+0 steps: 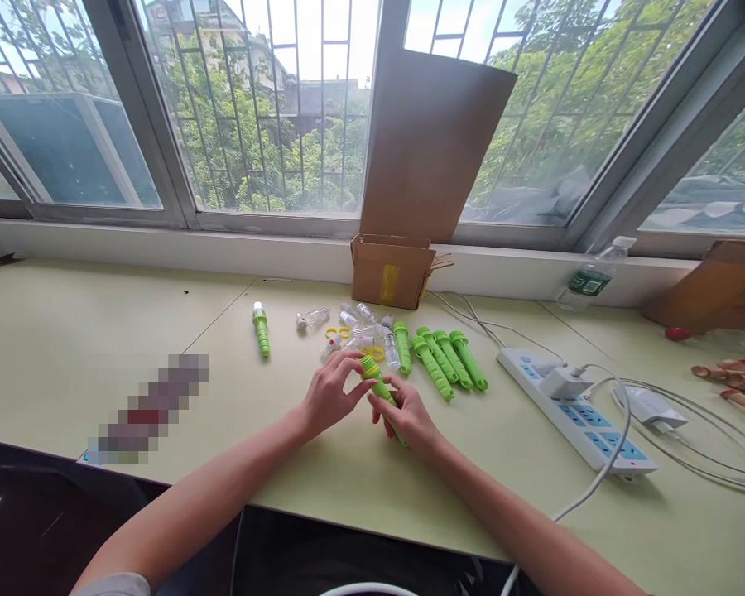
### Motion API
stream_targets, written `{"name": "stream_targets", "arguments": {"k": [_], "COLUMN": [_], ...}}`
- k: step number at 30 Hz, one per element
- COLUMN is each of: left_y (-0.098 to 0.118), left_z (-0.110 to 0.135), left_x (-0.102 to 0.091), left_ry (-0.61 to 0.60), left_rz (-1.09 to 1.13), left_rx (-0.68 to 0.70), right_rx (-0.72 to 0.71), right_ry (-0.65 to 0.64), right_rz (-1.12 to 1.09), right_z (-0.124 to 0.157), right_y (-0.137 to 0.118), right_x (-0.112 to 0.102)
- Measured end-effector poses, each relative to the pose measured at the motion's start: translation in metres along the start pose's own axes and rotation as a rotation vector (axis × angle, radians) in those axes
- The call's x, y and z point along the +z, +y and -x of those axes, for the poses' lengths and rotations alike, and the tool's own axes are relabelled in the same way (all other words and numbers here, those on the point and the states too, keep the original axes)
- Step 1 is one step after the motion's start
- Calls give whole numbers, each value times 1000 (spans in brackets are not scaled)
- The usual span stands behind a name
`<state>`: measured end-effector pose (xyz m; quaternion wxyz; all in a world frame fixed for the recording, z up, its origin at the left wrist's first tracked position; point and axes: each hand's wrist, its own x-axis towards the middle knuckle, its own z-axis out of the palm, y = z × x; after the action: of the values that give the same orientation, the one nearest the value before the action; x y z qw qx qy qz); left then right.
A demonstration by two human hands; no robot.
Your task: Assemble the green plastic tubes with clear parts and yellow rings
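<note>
- The left hand has thumb and fingertips clamped on the upper end of a green tube; the tube's ribbed top, with a yellow band, shows above the fingertips.
- The right hand is closed round the lower body of the same tube; its thumb lies along the upper side, while the other fingers are partly hidden.
- The tube is tilted, top towards the far edge of the tabletop, lower end towards the near edge; it lies nearer the near edge than the box does.
- Just beyond the hands is a heap of clear bottles; yellow rings lie among them; the heap sits between the hands and the far edge.
- Right of the heap lie five other tubes, side by side, tops towards the far edge; left of it, well apart, is a white-topped tube.
- At the far edge stands a box; towards the right edge are a power strip, with a plug in it, and an adapter; a water bottle leans by the far edge.
- Near the tabletop's near left part is a pixelated patch; what it covers cannot be told.
</note>
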<state>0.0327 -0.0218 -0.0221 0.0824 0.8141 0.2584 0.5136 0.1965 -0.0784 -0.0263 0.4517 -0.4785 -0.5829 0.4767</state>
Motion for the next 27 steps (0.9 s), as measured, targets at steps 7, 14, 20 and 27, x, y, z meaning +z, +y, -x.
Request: {"name": "stream_targets", "arguments": {"k": [7,14,20,27], "left_y": [-2,-1,0,-1], "left_z": [1,0,-1,0], "left_x": [0,-1,-2,-2], "left_ry": [-10,-6,4,-4], "left_rz": [-2,-8,-27,-32], "left_rx": [-3,-3,-2,-16], "right_rx": [-17,-31,-96,-84], "right_ry": [26,29,20,-46], "right_rz": [-41,-49,7,-17], "right_z": [0,-1,-2,-3], "right_y": [3,1,2,6], "right_x": [-1,0,2,2]}}
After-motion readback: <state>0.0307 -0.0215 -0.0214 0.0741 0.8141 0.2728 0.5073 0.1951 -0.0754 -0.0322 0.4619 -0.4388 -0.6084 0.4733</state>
